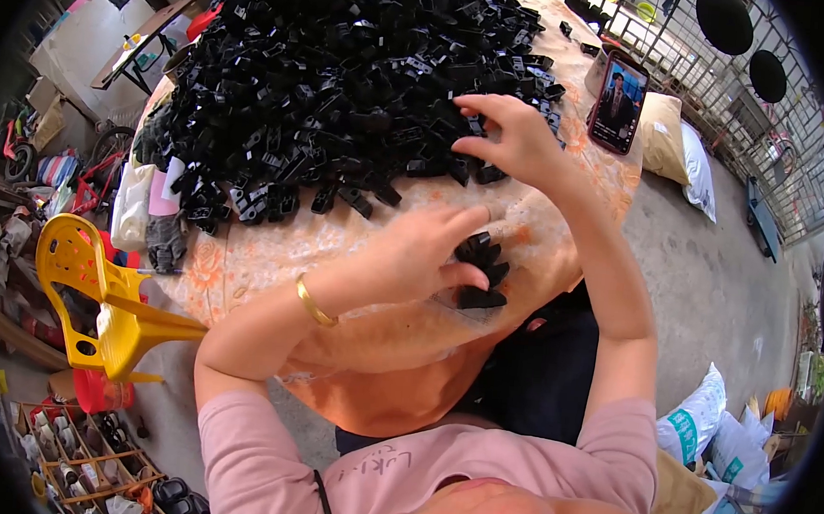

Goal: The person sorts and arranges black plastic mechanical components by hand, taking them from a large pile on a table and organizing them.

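Note:
A large heap of black plastic parts [319, 79] covers most of the table's far side. My right hand [515, 148] is at the heap's right edge, thumb and forefinger apart, with black pieces just beyond the fingertips. Closer to me, my left hand [422, 253] hovers over the cloth with its thumb and forefinger spread. Beside its fingertips lies a small cluster of black parts [481, 262], near the table's front edge; the other fingers of this hand are hidden. A gold bangle [315, 300] circles my left wrist.
An orange-patterned cloth [240, 259] covers the table. A phone [620, 102] stands upright at the right edge, its screen lit. Left of the table is a yellow plastic chair [121, 323]. Filled sacks [665, 141] stand on the floor to the right. A dark glove [165, 243] lies at the left edge.

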Demonstrator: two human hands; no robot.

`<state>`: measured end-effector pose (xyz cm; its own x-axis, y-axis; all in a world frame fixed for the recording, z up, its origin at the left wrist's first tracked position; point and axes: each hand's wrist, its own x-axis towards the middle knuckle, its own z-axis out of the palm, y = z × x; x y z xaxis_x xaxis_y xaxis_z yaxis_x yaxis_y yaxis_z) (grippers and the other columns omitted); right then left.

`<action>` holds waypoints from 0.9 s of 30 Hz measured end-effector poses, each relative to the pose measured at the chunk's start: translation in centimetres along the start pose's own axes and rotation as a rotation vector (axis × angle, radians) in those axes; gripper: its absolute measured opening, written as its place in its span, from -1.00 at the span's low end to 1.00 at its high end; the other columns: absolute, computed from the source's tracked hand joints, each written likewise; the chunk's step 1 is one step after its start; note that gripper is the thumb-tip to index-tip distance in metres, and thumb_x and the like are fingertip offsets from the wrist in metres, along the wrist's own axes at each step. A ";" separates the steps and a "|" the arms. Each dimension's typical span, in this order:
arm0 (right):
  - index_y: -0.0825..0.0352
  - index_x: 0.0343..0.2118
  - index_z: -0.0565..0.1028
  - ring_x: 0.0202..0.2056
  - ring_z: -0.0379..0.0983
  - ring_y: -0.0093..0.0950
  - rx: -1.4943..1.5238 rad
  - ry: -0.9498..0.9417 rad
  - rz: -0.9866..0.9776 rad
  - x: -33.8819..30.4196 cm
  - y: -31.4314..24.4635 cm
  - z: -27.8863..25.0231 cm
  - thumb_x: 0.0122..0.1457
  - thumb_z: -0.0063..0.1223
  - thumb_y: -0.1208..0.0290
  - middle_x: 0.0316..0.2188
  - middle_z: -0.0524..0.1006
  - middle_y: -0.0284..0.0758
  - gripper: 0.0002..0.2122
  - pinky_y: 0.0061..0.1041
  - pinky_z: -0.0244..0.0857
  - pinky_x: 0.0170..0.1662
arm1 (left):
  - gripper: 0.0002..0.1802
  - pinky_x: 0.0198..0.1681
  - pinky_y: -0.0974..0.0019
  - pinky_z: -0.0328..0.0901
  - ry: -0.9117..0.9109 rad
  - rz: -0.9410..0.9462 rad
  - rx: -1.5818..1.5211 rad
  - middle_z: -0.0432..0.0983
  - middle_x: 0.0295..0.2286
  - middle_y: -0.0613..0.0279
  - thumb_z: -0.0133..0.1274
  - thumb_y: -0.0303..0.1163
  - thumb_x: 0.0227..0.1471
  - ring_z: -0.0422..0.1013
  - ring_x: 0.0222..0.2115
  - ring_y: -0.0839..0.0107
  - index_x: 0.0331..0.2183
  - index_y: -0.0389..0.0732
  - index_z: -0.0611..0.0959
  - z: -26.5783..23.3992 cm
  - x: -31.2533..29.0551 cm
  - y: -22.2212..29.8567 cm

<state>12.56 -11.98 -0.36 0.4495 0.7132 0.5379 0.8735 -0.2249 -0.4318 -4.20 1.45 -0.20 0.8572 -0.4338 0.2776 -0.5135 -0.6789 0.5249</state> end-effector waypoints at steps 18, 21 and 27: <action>0.44 -0.23 0.40 -0.29 0.43 -0.56 1.334 0.077 0.321 3.3 -2.7 4.9 -0.02 0.14 0.52 -0.33 0.48 -0.31 -0.73 -0.60 0.34 -0.20 | -0.85 -0.30 0.43 0.31 0.528 -0.524 -0.880 0.44 -0.34 0.27 -0.02 -0.50 0.02 0.40 -0.37 0.51 -0.27 -0.24 0.49 -5.1 -0.4 -6.5; 0.41 -0.12 0.39 -0.27 0.41 -0.59 1.291 0.072 0.333 2.5 -3.8 5.6 -0.02 0.14 0.53 -0.30 0.49 -0.32 -0.65 -0.64 0.30 -0.17 | -0.83 -0.25 0.46 0.31 0.704 -0.462 -1.208 0.45 -0.37 0.35 0.02 -0.45 0.02 0.37 -0.33 0.57 -0.28 -0.23 0.48 -4.2 -0.2 -6.5; 0.41 -0.10 0.39 -0.23 0.40 -0.60 0.960 0.032 0.273 1.7 -4.7 5.2 -0.02 0.09 0.62 -0.27 0.48 -0.31 -0.65 -0.63 0.33 -0.19 | -0.71 -0.25 0.52 0.32 0.849 -0.371 -0.967 0.47 -0.33 0.31 0.08 -0.55 -0.07 0.40 -0.33 0.58 -0.21 -0.27 0.49 -2.9 -0.1 -6.5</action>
<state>8.24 -6.22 -1.17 0.6292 0.6958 0.3464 0.2249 0.2636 -0.9380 -0.82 7.62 -1.25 0.8790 0.4224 0.2213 -0.3153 0.1668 0.9342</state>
